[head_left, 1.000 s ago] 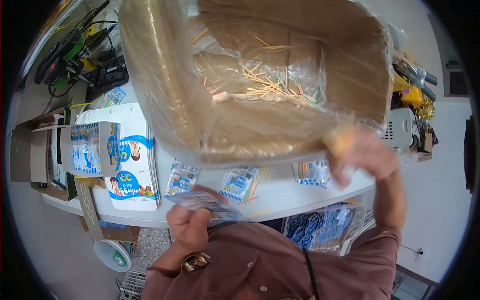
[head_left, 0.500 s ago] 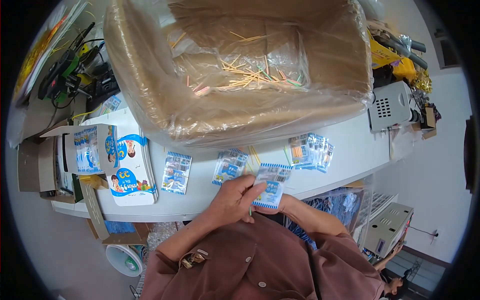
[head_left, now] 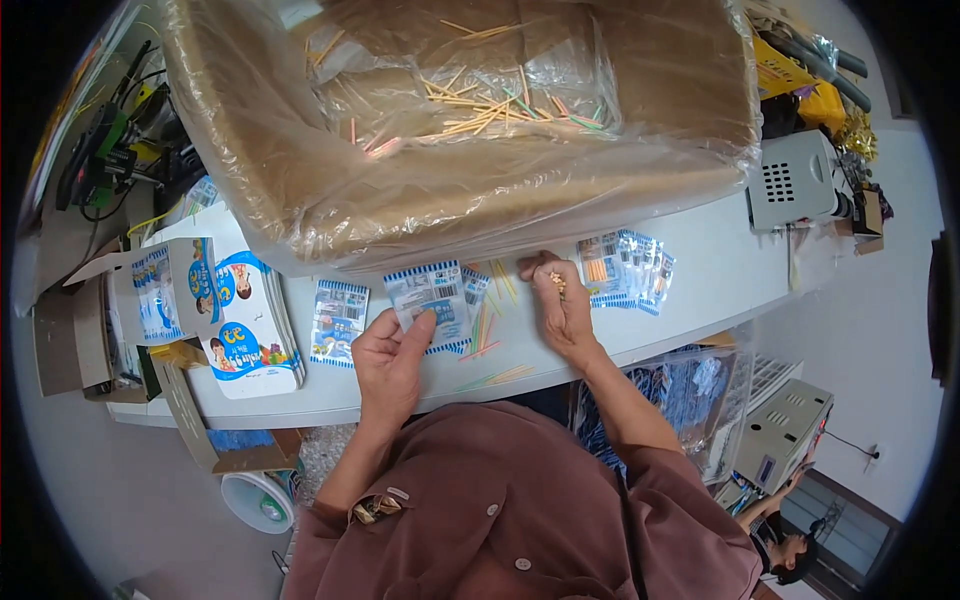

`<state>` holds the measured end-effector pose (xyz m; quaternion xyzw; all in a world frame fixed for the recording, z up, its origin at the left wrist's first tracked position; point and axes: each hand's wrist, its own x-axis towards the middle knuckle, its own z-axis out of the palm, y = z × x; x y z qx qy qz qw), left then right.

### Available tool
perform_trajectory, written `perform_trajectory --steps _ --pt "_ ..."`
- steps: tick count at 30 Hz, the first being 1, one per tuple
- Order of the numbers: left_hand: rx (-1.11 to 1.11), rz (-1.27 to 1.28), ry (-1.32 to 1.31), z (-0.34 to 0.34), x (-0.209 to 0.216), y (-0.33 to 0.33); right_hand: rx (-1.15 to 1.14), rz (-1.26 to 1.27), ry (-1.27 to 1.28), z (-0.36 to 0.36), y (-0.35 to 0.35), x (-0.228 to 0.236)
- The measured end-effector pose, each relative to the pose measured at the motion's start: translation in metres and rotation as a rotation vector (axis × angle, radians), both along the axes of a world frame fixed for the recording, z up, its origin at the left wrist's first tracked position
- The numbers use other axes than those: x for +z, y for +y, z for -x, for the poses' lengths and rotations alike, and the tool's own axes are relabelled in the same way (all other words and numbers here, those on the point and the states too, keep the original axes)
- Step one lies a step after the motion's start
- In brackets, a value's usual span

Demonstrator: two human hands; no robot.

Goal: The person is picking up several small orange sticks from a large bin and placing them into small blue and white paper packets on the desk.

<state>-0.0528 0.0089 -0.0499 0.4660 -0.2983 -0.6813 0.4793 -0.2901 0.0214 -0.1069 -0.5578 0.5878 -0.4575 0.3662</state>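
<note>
My left hand (head_left: 388, 365) pinches a small blue-and-white printed packet (head_left: 432, 298) between thumb and fingers. It is held above another such packet (head_left: 474, 292), mostly covered by it. Curled closed, my right hand (head_left: 566, 312) grips a bundle of thin tan sticks (head_left: 557, 285), whose ends show by the thumb. Loose coloured sticks (head_left: 484, 332) lie between the hands, with more sticks (head_left: 500, 378) near the table's front edge. Left of my left hand lies a flat packet (head_left: 338, 322). A fanned row of filled packets (head_left: 638, 272) rests just right of my right hand.
A large cardboard box (head_left: 440, 225) lined with clear plastic stands at the back, with scattered sticks inside. On the left are stacked printed white cards (head_left: 255, 340) and an open carton (head_left: 195, 285) of packets. A grey device (head_left: 795, 180) stands right. Another person (head_left: 785, 550) appears lower right.
My hands have moved apart: the left went left with the packet, the right moved right and up. The bundle of sticks now shows in my right hand. The view has shifted slightly.
</note>
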Motion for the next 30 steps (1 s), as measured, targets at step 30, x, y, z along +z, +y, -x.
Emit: perform_trajectory --steps 30 --pt "-0.627 -0.007 -0.098 0.000 -0.013 0.009 0.042 0.048 -0.912 -0.049 -0.012 0.080"
